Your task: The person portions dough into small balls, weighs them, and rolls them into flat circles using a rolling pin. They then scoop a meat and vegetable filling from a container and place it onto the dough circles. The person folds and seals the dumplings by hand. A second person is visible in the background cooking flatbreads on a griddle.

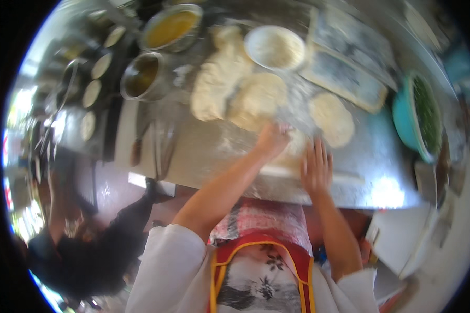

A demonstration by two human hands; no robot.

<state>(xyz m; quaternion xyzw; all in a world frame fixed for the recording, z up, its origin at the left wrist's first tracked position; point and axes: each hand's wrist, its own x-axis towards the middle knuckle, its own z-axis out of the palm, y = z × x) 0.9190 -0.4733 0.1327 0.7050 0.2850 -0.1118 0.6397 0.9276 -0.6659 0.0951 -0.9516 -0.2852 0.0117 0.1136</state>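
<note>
On a floured metal worktop [203, 156], my left hand [275, 137] is bent, its fingers curled at the near edge of a round mass of dough [258, 98]; whether it holds anything is blurred. My right hand [316, 166] lies flat with fingers extended, just below a smaller dough piece [332, 119]. Between the hands is a pale floury patch or a bit of dough [295, 143]. A pale rolling pin [344, 178] lies crosswise near the front edge, partly behind my right hand. A long dough piece [213, 86] rests left of the round mass.
A white bowl of flour [276, 47] stands behind the dough, trays [348, 78] to its right. A turquoise basin of chopped greens [405, 117] is at right. Metal pots [141, 76] with yellowish liquid stand left, near tongs [162, 152]. Flat dough rounds [92, 94] lie further left; a person in dark clothes [86, 254] is lower left.
</note>
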